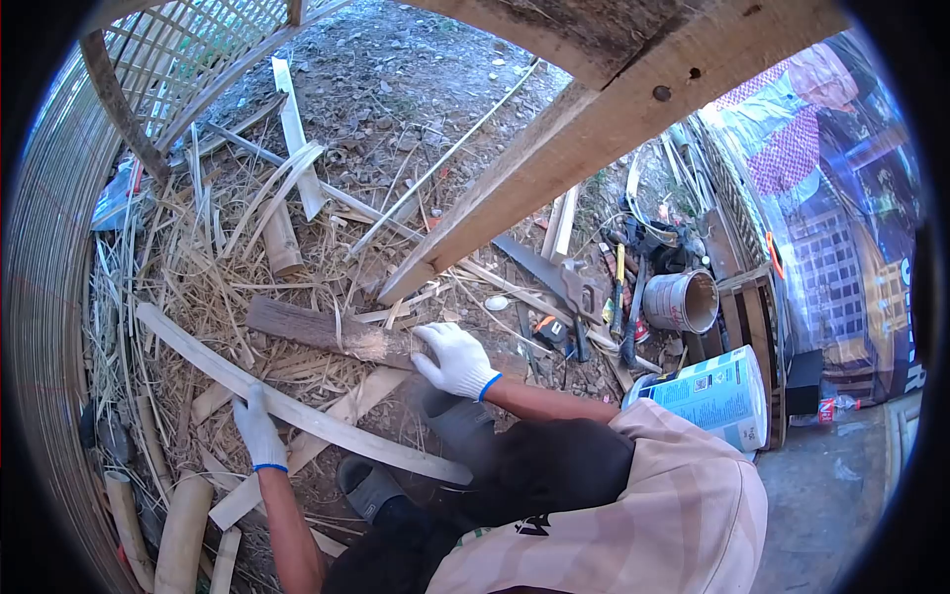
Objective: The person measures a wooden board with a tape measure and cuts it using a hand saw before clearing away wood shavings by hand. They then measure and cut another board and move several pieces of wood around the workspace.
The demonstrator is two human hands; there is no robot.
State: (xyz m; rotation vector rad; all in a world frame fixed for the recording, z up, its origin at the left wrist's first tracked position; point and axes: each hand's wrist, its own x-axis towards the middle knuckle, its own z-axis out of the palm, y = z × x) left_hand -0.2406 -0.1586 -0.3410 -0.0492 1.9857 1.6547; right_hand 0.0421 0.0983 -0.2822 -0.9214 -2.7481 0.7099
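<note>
Beige clothing (614, 505) is seen nearest, with a curved pale strip (322, 424) slanted across the ground in front.
The strip's near edge is touched by the gloved left hand (259, 431), though whether the fingers are clamped on it cannot be told; the gloved right hand (457, 362) is laid, fingers spread apart, over one end of a dark wooden block (307, 325) just beyond the strip. Farther off, a handsaw (544, 269) is seen lying near a tipped bucket (681, 301), and shavings (178, 267) are strewn about.
</note>
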